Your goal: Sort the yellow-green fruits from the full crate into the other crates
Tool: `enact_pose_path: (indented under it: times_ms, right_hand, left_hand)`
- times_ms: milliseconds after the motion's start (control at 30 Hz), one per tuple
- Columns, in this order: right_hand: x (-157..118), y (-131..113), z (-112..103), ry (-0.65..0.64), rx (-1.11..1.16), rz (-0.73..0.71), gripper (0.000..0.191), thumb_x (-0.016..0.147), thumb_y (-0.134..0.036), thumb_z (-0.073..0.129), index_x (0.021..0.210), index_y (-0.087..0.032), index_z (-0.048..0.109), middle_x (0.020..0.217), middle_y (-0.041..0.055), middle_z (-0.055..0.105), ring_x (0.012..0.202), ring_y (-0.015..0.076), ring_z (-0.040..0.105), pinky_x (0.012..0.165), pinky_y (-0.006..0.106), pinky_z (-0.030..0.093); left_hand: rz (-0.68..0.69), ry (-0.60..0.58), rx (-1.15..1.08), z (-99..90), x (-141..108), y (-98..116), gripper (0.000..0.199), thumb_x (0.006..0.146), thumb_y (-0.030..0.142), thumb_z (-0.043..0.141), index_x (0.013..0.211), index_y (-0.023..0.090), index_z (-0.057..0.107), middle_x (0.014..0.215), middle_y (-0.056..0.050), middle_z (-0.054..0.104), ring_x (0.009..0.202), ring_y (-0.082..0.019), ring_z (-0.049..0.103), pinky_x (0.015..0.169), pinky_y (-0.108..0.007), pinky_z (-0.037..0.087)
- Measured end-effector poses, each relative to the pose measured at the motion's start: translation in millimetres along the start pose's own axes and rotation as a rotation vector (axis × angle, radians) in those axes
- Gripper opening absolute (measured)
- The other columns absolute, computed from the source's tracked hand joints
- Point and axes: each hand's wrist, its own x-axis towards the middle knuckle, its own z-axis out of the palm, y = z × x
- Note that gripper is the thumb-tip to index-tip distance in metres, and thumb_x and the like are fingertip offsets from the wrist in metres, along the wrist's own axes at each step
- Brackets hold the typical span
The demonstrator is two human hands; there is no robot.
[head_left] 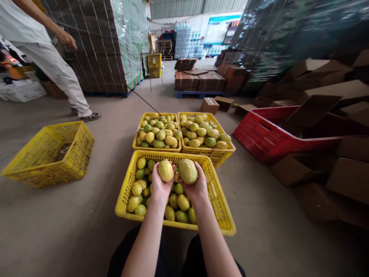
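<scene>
My left hand (162,184) holds a smooth yellow papaya-like fruit (165,171), its fingers curled around the sides. Beside it, my right hand (198,184) grips a larger, greener papaya-like fruit (188,171) with faint ribs. Both fruits are held up side by side over a yellow plastic crate (220,206). Inside that crate lie many similar green and yellow fruits (137,188), partly hidden by my forearms. Just beyond stand two more yellow crates, the left one (157,149) and the right one (220,156), both heaped with the same kind of fruit.
A yellow crate (57,161) stands on the floor at left, near a walking person (54,65). To the right are a red crate (259,138) and piled open cardboard boxes (343,169). Wrapped pallet stacks (95,46) and flattened cartons (198,81) stand farther back.
</scene>
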Motion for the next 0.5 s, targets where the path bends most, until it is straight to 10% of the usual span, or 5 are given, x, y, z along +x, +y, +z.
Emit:
enact_pose_path:
  times_ms: [500]
  right_hand:
    - [-10.3, -8.6, -7.2, -0.31, 0.141, 0.081, 0.027, 0.075, -0.04, 0.07, 0.094, -0.02, 0.069, 0.086, 0.0064, 0.078, 0.064, 0.0202, 0.072, 0.053, 0.029, 0.059]
  left_hand:
    - [-0.044, -0.184, -0.052, -5.4, -5.2, -3.0, 0.005, 0.083, 0.025, 0.063, 0.086, 0.022, 0.066, 0.078, 0.001, 0.07, 0.063, -0.013, 0.066, 0.058, -0.025, 0.055]
